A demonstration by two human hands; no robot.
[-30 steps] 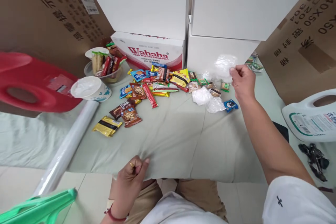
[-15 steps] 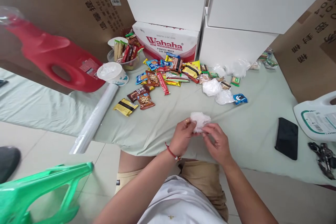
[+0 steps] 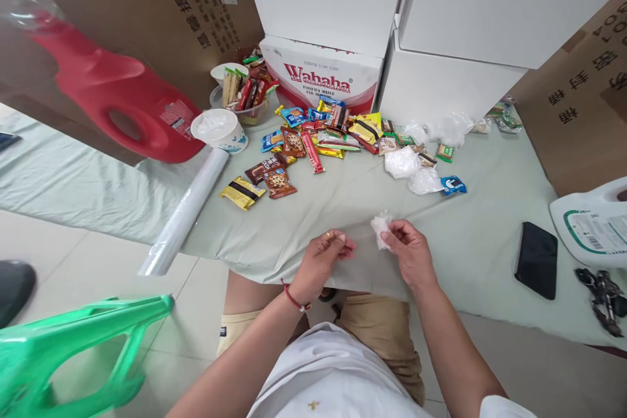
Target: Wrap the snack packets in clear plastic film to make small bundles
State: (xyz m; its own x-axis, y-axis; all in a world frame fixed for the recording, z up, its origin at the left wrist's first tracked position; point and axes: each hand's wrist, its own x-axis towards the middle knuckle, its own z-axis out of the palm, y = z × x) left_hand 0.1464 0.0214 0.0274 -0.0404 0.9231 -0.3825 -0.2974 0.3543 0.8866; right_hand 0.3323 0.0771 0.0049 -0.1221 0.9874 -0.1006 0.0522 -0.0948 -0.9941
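Near edge of table: my right grip pinches crumpled plastic, probably for control; left grip closed, seemingly empty.

Bright, diffuse light from out of frame falls evenly across the cloth-covered counter, casting faint, soft shadows. Highlights streak the plastic film roll; the red jug's clear cap blurs amid wide-angle edge distortion.
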